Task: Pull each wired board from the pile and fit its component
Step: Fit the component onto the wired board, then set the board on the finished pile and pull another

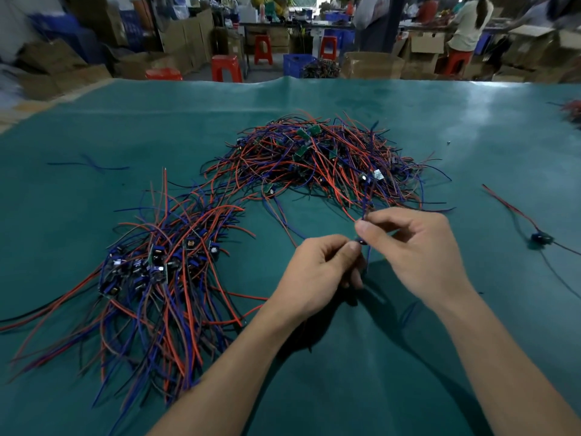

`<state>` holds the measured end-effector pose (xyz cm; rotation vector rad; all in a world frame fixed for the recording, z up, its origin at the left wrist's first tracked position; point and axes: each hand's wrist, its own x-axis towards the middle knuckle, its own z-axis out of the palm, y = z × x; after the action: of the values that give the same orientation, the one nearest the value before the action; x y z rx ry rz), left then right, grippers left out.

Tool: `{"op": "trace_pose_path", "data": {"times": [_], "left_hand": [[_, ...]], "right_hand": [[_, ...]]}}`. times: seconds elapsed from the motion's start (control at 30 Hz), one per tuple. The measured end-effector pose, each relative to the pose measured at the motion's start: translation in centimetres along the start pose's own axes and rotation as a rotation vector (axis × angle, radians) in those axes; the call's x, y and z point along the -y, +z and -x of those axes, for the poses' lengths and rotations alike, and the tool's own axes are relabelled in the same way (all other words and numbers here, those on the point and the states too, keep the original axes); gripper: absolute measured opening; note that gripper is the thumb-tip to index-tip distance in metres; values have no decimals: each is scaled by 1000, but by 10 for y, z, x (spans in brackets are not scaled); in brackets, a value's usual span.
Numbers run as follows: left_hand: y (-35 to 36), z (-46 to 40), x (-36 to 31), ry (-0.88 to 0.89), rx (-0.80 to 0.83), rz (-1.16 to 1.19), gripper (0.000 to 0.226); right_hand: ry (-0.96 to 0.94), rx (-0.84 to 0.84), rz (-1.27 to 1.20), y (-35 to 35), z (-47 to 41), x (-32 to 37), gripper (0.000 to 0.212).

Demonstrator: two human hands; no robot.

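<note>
Two bare forearms over the green table [314,388], left hand [317,272] and right hand [418,247] together pinching a small wired board [361,243] near the table middle, tangled pile [314,158] behind, second wired heap [151,272] at left.

Bare green mat [361,357] under the forearms; wire piles left [157,278] and ahead [317,162].
</note>
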<state>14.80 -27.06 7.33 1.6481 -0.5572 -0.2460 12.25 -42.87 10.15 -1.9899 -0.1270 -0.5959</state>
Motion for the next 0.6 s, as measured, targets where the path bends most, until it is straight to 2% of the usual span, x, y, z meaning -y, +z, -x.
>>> {"op": "trace_pose_path", "data": {"times": [0.1, 0.2, 0.33, 0.4, 0.47, 0.53, 0.6], "left_hand": [[2, 1, 0, 5, 19, 30, 34], [1, 2, 0, 16, 7, 62, 33], [3, 3, 2, 20, 32, -94, 32], [4, 1, 5, -4, 37, -124, 29], [6, 1, 6, -31, 39, -121, 27], [7, 2, 5, -40, 17, -83, 25], [5, 3, 4, -24, -15, -103, 26]], "right_hand": [[17, -84, -100, -10, -7, 4, 5], [25, -171, -166, -14, -15, 19, 15], [-9, -406, -324, -31, -38, 64, 17], [-56, -417, -433, -30, -52, 96, 16], [-100, -261, -434, -13, -64, 126, 14], [-117, 7, -358, 18, -75, 150, 14], [-155, 301, -108, 48, -83, 164, 34]]}}
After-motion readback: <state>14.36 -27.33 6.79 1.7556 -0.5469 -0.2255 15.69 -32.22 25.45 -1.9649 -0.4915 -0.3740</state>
